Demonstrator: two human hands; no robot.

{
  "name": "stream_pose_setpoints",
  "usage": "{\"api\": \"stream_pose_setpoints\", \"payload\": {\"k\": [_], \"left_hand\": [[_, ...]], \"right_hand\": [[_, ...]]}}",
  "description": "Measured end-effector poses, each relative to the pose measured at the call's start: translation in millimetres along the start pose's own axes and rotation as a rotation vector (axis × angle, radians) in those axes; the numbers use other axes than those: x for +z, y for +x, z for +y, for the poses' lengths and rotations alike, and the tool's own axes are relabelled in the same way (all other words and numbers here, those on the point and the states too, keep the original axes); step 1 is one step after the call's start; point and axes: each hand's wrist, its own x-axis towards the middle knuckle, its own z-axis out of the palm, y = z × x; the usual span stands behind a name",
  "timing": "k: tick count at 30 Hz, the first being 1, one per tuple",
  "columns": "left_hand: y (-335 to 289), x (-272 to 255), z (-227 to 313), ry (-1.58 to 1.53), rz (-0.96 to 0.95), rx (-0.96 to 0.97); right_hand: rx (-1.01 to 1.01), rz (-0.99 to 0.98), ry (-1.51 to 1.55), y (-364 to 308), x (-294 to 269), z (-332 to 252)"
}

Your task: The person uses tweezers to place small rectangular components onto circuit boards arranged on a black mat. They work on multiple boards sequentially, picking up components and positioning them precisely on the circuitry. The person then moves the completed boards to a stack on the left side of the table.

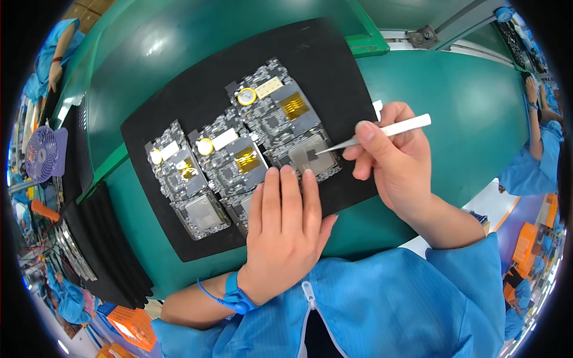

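Note:
Three circuit boards lie side by side on a black mat (pixel 179 98). The right-hand circuit board (pixel 265 125) carries a coin cell, an amber film square and a silver metal cover (pixel 301 164) at its near end. Between its fingers and thumb, my right hand (pixel 399 164) grips white tweezers (pixel 403 126). Their tip meets a small dark square piece (pixel 312 155) on that cover; whether it is pinched is too small to tell. My left hand (pixel 283 235) lies flat, fingers outstretched, its fingertips by the near end of the middle circuit board (pixel 230 170) and the right one. The left circuit board (pixel 200 209) is untouched.
Beneath the mat is a green table (pixel 436 89) with a raised green frame (pixel 370 45) behind. A purple fan (pixel 45 154) and stacked black sheets (pixel 116 238) stand at left. A blue wrist strap (pixel 237 296) with a cord circles my left wrist. Other people work at both sides.

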Motion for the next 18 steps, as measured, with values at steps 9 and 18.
{"api": "stream_pose_setpoints", "payload": {"k": [9,18], "left_hand": [[-5.3,13.2,-8.7,-0.043,0.046,0.047],[-6.8,17.4,-9.7,-0.033,0.101,0.055]], "right_hand": [[-0.091,-0.047,-0.201,9.4,14.9,17.2],[-0.110,-0.060,-0.266,10.5,16.9,16.1]]}}
